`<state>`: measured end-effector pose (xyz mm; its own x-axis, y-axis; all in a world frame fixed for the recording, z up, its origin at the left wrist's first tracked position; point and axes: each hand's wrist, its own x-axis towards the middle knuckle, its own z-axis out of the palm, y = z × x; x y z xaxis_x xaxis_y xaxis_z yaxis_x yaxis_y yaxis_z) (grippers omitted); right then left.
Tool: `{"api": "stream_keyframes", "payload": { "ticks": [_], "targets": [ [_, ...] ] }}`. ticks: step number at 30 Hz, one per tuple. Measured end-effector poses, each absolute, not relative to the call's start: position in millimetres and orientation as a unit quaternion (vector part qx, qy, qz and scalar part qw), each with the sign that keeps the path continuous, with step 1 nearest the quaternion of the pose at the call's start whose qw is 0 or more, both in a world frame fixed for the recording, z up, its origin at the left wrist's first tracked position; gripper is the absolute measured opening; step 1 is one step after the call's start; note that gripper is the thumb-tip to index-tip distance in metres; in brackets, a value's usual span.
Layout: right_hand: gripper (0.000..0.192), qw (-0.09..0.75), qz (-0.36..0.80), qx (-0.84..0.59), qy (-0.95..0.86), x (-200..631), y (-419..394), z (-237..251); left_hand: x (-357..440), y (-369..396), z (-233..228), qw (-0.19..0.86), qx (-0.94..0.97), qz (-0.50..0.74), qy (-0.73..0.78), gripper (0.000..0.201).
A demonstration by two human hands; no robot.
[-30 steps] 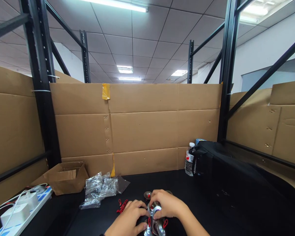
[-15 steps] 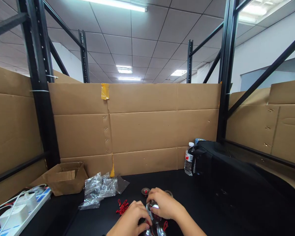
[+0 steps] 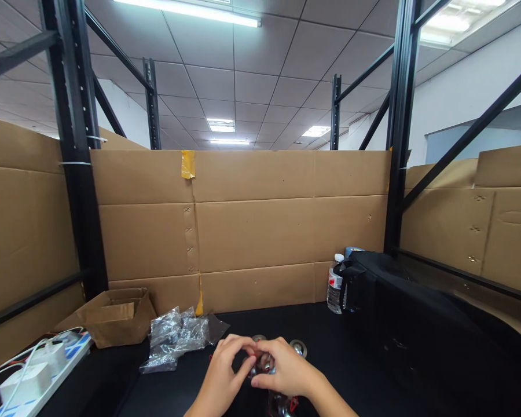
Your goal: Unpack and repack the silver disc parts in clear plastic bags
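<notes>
My left hand (image 3: 229, 368) and my right hand (image 3: 284, 368) meet low in the middle of the view. Their fingertips pinch together around a small shiny metal piece (image 3: 265, 365) with red on it, which the fingers partly cover. Just beyond the right hand lies a round metal disc (image 3: 298, 347). Another round piece (image 3: 259, 337) peeks out behind the fingertips. Below the hands are more shiny metal pieces (image 3: 280, 403), with a red cord (image 3: 293, 403) beside them. Only a speck of red shows left of my left hand.
Crumpled clear plastic bags (image 3: 178, 336) lie left of the hands, by an open cardboard box (image 3: 120, 330). A power strip with white plugs (image 3: 47, 370) is at far left. A water bottle (image 3: 334, 289) and a large black bag (image 3: 421, 330) stand right. Cardboard walls (image 3: 252, 231) enclose the black table.
Both hands have lifted a little, and the left has moved up and left to meet the right's fingertips. The left hand now covers most of the red cords.
</notes>
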<state>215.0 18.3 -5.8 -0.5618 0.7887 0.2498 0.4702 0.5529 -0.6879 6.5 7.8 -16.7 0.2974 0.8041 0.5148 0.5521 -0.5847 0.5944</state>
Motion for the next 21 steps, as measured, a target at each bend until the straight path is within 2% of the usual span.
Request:
{"api": "stream_keyframes", "payload": {
  "ticks": [3, 7, 10, 14, 17, 21],
  "targets": [
    [0.056, 0.351, 0.31, -0.381, -0.797, 216, 19, -4, 7, 8, -16, 0.157, 0.75, 0.459, 0.45, 0.024],
    [0.06, 0.414, 0.459, -0.317, -0.719, 213, 27, -11, 12, 7, -18, 0.19, 0.759, 0.449, 0.432, 0.027],
    [0.058, 0.423, 0.518, -0.285, -0.686, 208, 30, -16, 17, 4, -19, 0.211, 0.761, 0.453, 0.414, 0.03],
    [0.059, 0.426, 0.531, -0.289, -0.674, 209, 28, -14, 19, 3, -22, 0.233, 0.742, 0.475, 0.412, 0.03],
    [0.068, 0.407, 0.535, -0.289, -0.682, 214, 27, -11, 19, 5, -27, 0.24, 0.732, 0.491, 0.408, 0.023],
    [0.061, 0.372, 0.552, -0.271, -0.695, 216, 28, -14, 21, 9, -36, 0.232, 0.733, 0.485, 0.416, 0.015]
  ]
}}
